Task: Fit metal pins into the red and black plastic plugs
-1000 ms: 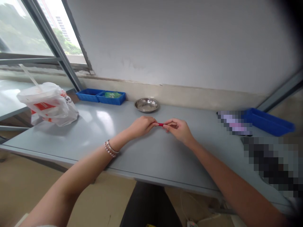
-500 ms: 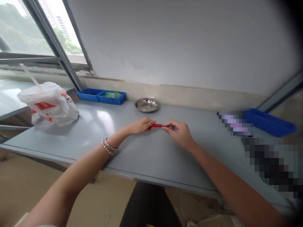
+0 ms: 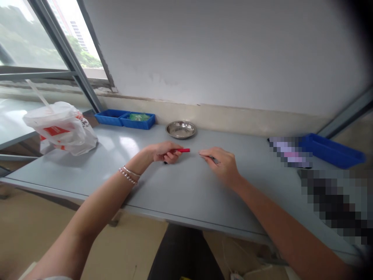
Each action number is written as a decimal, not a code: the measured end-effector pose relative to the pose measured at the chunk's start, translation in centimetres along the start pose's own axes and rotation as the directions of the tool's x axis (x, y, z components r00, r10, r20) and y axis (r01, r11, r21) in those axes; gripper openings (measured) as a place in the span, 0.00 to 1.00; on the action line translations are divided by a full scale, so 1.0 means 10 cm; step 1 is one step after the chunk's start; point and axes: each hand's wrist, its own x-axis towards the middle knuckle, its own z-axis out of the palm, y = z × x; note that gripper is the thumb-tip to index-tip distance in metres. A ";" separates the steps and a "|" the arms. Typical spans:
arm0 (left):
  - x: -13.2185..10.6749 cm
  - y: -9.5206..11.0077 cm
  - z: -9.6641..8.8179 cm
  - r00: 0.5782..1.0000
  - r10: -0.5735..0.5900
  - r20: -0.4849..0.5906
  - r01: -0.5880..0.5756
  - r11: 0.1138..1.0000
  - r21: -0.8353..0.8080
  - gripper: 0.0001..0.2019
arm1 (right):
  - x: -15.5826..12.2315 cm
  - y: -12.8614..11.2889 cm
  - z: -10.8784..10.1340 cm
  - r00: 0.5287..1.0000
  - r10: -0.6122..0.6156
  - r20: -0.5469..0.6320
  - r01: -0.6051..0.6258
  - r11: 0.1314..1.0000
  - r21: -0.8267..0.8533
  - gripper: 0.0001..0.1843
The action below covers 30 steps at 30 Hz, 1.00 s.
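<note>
A steel bowl, two blue trays and a plastic bag sit along the grey worktop, none between the hands. The left hand is closed around a red pen, which juts from its fingers, lying roughly level and pointing right. The right hand, near by, pinches a small dark piece.
</note>
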 end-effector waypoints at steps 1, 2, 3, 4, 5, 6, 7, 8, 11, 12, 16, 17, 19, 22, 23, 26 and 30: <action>-0.01 -0.02 -0.03 0.997 0.002 -0.073 0.000 1.000 0.017 0.20 | 0.00 0.02 -0.01 1.000 0.015 -0.015 -0.015 0.999 -0.029 0.10; -0.01 -0.05 -0.06 0.989 0.008 -0.148 -0.004 1.000 0.028 0.20 | 0.00 0.05 -0.01 0.999 0.029 -0.022 -0.030 0.998 -0.057 0.09; -0.02 -0.07 -0.08 0.976 0.014 -0.219 -0.005 0.999 0.039 0.19 | 0.01 0.09 -0.01 0.999 0.043 -0.020 -0.045 0.996 -0.080 0.09; -0.03 -0.09 -0.11 0.957 0.011 -0.290 0.005 0.998 0.055 0.19 | 0.01 0.12 0.00 0.998 0.053 -0.015 -0.055 0.994 -0.096 0.08; -0.04 -0.12 -0.14 0.931 0.000 -0.365 0.032 0.996 0.081 0.19 | 0.01 0.15 0.00 0.998 0.059 -0.009 -0.059 0.993 -0.107 0.07; -0.04 -0.14 -0.16 0.896 -0.017 -0.443 0.079 0.989 0.121 0.19 | 0.02 0.19 0.01 0.998 0.063 -0.002 -0.063 0.992 -0.112 0.07; -0.04 -0.16 -0.19 0.853 -0.037 -0.520 0.148 0.974 0.174 0.19 | 0.02 0.22 0.01 0.998 0.069 0.002 -0.068 0.991 -0.114 0.07; -0.05 -0.18 -0.21 0.805 -0.050 -0.591 0.229 0.945 0.232 0.18 | 0.03 0.24 0.02 0.997 0.079 0.007 -0.077 0.990 -0.114 0.07; -0.04 -0.26 -0.27 0.701 -0.049 -0.712 0.443 0.812 0.380 0.15 | 0.04 0.30 0.03 0.991 0.130 0.026 -0.127 0.986 -0.109 0.07; -0.04 -0.28 -0.29 0.696 -0.055 -0.716 0.481 0.776 0.409 0.14 | 0.04 0.32 0.03 0.988 0.151 0.034 -0.146 0.983 -0.109 0.07; -0.03 -0.36 -0.34 0.767 -0.154 -0.623 0.526 0.708 0.472 0.13 | 0.04 0.36 0.04 0.975 0.201 0.090 -0.188 0.972 -0.140 0.07; -0.03 -0.38 -0.34 0.784 -0.181 -0.593 0.529 0.695 0.487 0.13 | 0.04 0.37 0.04 0.974 0.198 0.110 -0.179 0.970 -0.165 0.07; -0.02 -0.40 -0.35 0.802 -0.221 -0.554 0.537 0.673 0.509 0.13 | 0.03 0.39 0.05 0.974 0.168 0.151 -0.130 0.964 -0.233 0.05; -0.02 -0.40 -0.35 0.808 -0.243 -0.537 0.546 0.654 0.525 0.15 | 0.01 0.41 0.06 0.967 0.123 0.221 -0.043 0.941 -0.336 0.05; -0.02 -0.40 -0.35 0.808 -0.242 -0.537 0.546 0.651 0.527 0.15 | 0.00 0.42 0.07 0.962 0.124 0.243 -0.027 0.930 -0.367 0.06; -0.04 -0.37 -0.34 0.818 -0.226 -0.529 0.531 0.651 0.542 0.16 | -0.03 0.45 0.09 0.954 0.152 0.259 -0.022 0.895 -0.446 0.07; -0.05 -0.37 -0.30 0.832 -0.196 -0.519 0.502 0.665 0.553 0.18 | -0.04 0.49 0.11 0.958 0.179 0.225 -0.046 0.868 -0.495 0.07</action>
